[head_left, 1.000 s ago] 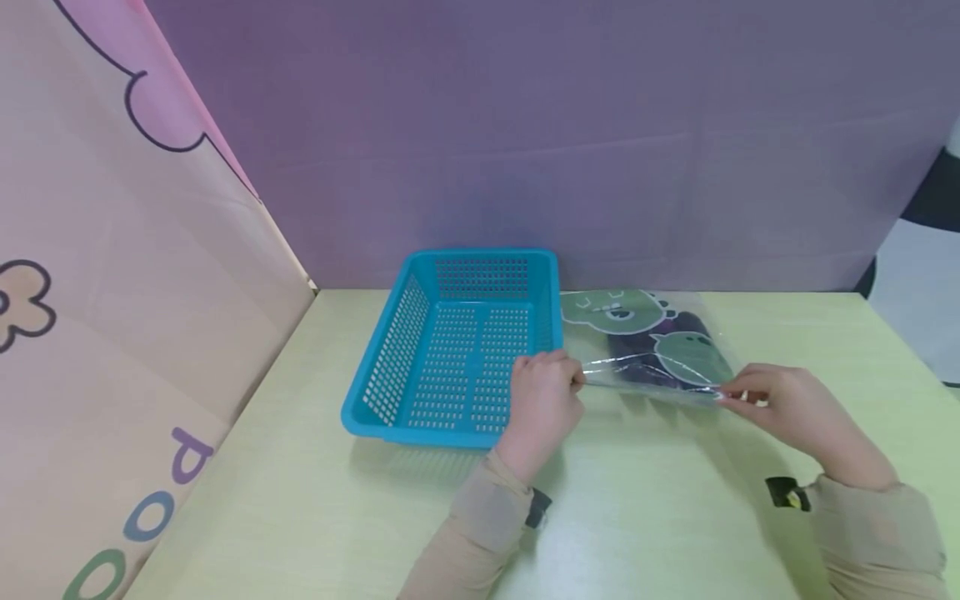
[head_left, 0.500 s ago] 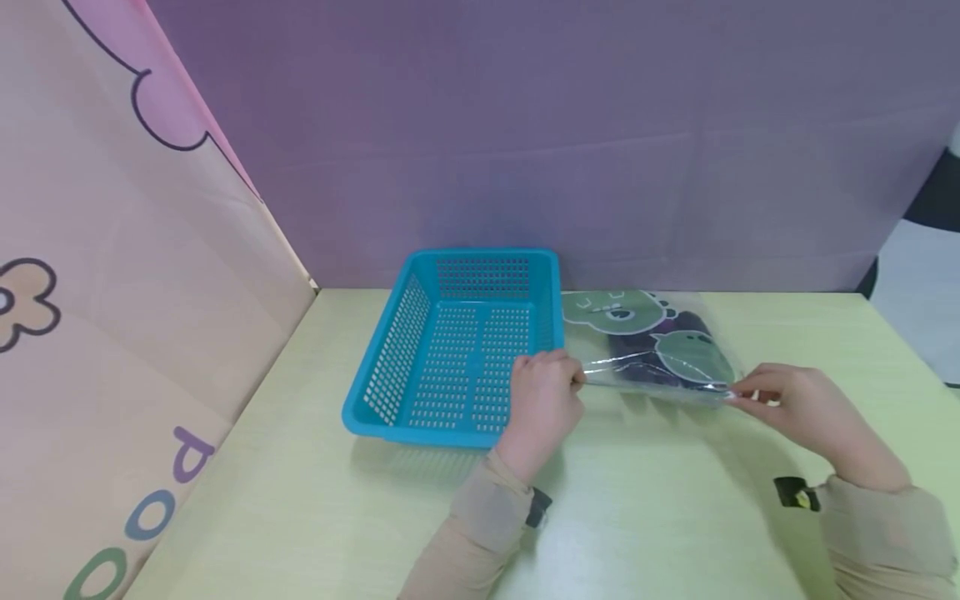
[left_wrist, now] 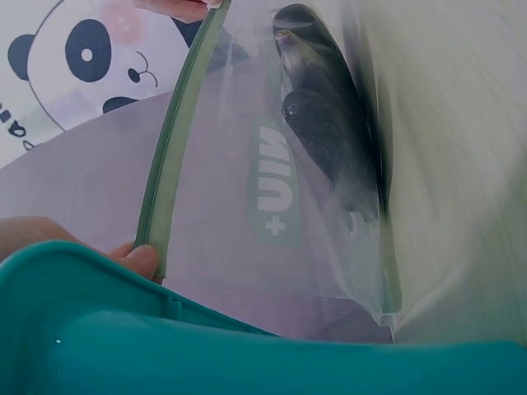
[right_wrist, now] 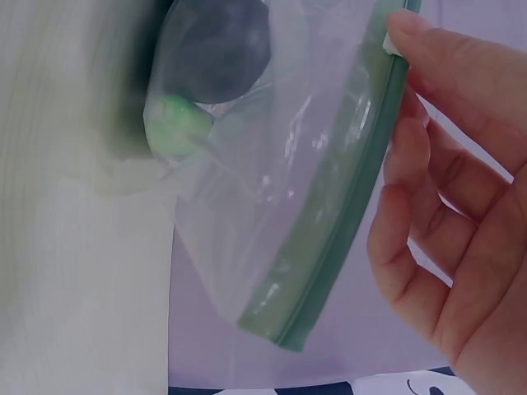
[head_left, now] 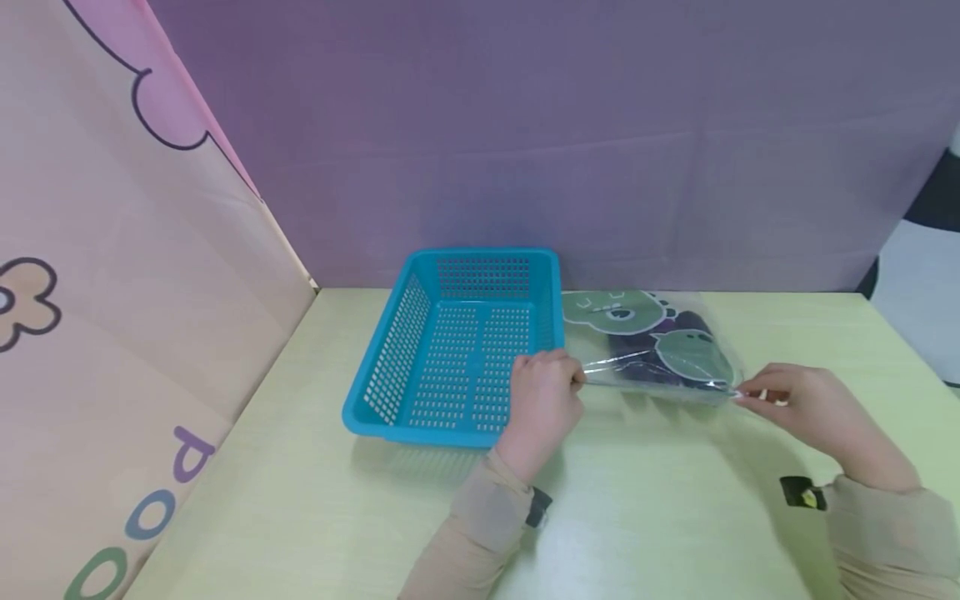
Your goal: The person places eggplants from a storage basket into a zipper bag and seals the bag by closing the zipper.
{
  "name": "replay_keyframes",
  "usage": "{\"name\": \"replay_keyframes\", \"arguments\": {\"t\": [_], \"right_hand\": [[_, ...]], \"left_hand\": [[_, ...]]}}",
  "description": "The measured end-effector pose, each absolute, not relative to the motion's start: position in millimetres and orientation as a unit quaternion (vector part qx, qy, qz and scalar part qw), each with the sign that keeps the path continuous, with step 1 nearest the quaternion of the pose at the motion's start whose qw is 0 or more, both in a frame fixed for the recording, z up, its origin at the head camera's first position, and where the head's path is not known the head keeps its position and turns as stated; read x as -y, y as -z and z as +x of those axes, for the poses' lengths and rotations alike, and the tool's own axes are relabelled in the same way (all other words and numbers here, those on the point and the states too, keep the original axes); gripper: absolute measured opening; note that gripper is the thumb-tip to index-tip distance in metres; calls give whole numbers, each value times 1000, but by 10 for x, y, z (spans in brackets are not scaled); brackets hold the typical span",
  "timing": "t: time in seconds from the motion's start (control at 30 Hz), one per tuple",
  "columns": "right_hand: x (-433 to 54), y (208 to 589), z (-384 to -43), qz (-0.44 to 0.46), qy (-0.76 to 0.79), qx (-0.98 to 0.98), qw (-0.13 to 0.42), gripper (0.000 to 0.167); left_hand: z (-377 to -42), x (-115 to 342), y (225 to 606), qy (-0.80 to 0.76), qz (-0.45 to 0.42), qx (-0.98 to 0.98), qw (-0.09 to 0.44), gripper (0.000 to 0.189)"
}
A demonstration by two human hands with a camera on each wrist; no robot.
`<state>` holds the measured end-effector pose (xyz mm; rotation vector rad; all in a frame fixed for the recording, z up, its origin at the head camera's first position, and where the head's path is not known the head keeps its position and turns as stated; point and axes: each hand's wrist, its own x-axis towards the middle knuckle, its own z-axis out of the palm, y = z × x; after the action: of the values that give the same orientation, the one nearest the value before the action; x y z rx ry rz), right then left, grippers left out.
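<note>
A clear zip bag point(head_left: 637, 346) with green cartoon prints lies at the back of the table, right of the basket. Dark purple, rounded, elongated things point(left_wrist: 325, 115) sit inside, and a light green round thing point(right_wrist: 177, 125) shows in the right wrist view. My left hand point(head_left: 546, 396) pinches the left end of the bag's green zip strip point(left_wrist: 169, 164), close beside the basket's rim. With thumb and fingertips, my right hand point(head_left: 802, 408) pinches a small white slider point(right_wrist: 390, 44) on the strip, near the bag's right corner. The strip is stretched between both hands.
A blue plastic basket point(head_left: 373, 367) with perforated walls stands left of the bag, its right front corner partly behind my left hand. A purple cloth wall point(head_left: 525, 150) closes off the table's point(head_left: 637, 517) back edge. A printed wall point(head_left: 150, 275) runs along the left side.
My right hand has slid a short way to the right along the bag's zip edge, with the slider in its fingertips. The left hand and the basket have stayed in place.
</note>
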<state>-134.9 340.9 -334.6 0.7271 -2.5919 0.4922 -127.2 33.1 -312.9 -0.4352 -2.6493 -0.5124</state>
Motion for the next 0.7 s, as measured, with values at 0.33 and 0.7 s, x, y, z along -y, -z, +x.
{"name": "replay_keyframes", "arguments": {"t": [0.33,0.7], "right_hand": [[-3492,3329,-1351,239,-173,940,170,13],[-3552,3346,-1325,231,-169,939,193,15]], "left_hand": [[-1264,-330,3125,178,-155,949,207,17],[-1267,-323,3159,175,-162,944,229,21]]}}
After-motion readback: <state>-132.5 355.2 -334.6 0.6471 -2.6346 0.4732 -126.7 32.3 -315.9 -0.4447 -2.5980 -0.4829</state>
